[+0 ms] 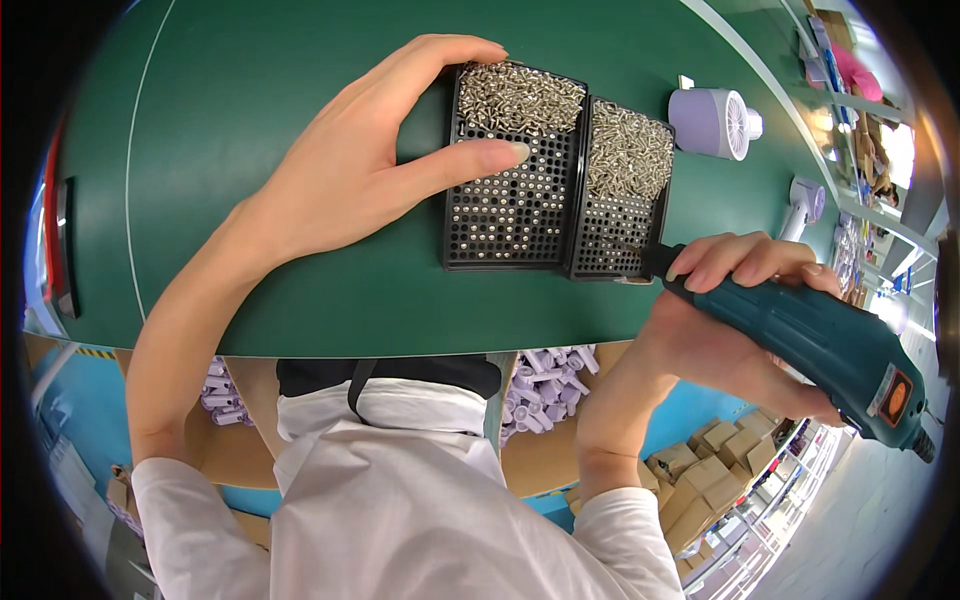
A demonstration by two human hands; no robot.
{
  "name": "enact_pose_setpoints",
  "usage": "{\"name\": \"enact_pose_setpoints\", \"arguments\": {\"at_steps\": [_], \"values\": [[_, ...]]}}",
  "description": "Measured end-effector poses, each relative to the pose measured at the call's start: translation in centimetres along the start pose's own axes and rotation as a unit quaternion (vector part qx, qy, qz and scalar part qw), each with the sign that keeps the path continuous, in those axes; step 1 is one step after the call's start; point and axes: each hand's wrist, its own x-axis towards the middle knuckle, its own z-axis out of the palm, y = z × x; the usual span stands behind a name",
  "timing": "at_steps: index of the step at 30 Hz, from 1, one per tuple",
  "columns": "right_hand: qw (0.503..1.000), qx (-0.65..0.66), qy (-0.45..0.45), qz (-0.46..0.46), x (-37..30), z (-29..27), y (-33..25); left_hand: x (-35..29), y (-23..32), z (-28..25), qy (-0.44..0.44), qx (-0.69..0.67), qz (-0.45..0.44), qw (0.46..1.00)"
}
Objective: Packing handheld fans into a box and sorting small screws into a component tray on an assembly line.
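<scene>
My right hand (pixel 735 315) is wrapped round a dark green electric screwdriver (pixel 800 325). Its black nose reaches the near right corner of the right-hand screw tray (pixel 612 225); the bit's tip is too small to make out. My left hand (pixel 360 150) lies spread at the left-hand screw tray (pixel 460 225), thumb over its holes and fingertips at its far left corner. Both trays are black with rows of holes, some filled by silvery screw heads. Loose screws (pixel 520 98) are heaped in the far part of the left tray, and more loose screws (pixel 630 150) in the right one.
A lilac handheld fan (pixel 700 122) lies beyond the right tray on the green table (pixel 300 310). Another lilac piece (pixel 803 205) is at the right edge. Lilac parts (pixel 545 385) fill cardboard boxes below the front edge. Stacked cartons (pixel 705 480) stand lower right.
</scene>
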Motion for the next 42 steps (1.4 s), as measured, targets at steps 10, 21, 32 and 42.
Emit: {"name": "enact_pose_setpoints", "arguments": {"at_steps": [10,21,32,42], "values": [[0.999,-0.004,0.041,-0.033,-0.1,0.5,-0.4,-0.1,-0.2,0.2,0.047,-0.006,0.039,0.998],[0.986,0.006,0.159,-0.044,-0.1,1.5,-0.8,-0.5,1.2,0.5,0.124,0.079,0.195,0.970],[0.983,-0.029,0.178,-0.042,-0.2,2.0,0.5,-0.3,0.5,0.5,0.130,0.067,0.184,0.972],[0.990,-0.002,0.136,-0.034,-0.2,1.5,0.4,-0.2,0.4,0.5,0.119,0.063,0.175,0.975]]}}
